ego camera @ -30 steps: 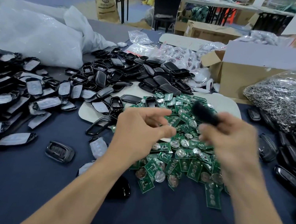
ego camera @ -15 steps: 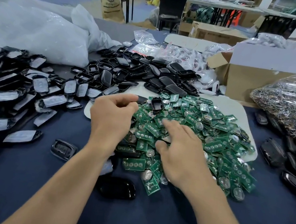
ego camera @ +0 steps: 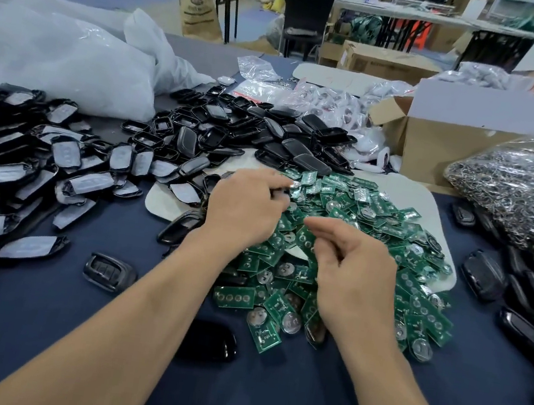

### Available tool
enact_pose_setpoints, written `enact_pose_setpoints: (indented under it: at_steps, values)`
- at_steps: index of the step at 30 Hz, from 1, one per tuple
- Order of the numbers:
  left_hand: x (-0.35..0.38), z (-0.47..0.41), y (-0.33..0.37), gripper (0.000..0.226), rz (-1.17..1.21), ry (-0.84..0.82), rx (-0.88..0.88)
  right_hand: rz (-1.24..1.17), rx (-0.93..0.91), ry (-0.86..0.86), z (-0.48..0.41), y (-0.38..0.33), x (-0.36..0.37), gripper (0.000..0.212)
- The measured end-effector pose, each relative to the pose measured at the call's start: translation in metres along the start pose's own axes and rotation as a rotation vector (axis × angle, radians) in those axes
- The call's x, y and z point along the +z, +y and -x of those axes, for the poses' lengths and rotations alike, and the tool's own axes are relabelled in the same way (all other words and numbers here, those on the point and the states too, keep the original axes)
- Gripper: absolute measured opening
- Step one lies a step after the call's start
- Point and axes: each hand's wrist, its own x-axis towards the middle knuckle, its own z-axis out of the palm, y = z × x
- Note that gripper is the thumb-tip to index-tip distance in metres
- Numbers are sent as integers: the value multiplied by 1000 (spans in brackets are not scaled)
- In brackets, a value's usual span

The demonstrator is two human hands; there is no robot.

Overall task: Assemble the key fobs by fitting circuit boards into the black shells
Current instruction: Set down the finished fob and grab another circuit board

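Head: curled hands over circuit boards

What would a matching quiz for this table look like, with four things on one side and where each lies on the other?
Things:
1. circuit boards
2. cardboard box
3. white plastic bag
4. black shells

Places:
A. far left
B. middle, nearest the person
C. far right
D. middle, just beyond the green heap

Pairs: 1-B, 2-C, 3-A, 4-D
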Motion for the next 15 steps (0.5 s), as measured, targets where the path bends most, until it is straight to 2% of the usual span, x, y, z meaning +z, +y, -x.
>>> enact_pose_setpoints:
  at_steps: [3, 6, 8, 11, 15]
  values:
    - [6, 1, 5, 31, -155, 63, 11, 53, 30, -76, 2, 0, -4, 52]
    - [-2, 8, 4, 24, -35, 247, 30, 265, 36, -213, 2, 2, -3, 61]
    - [-10, 16, 2, 24, 138, 341, 56, 316, 37, -172, 2, 2, -3, 55]
    - [-22, 33, 1, 23, 343, 400, 7, 245, 75, -84, 1, 2, -6, 46]
    - [-25, 62, -2, 18, 109, 422, 30, 148, 87, -26, -1, 5, -12, 38]
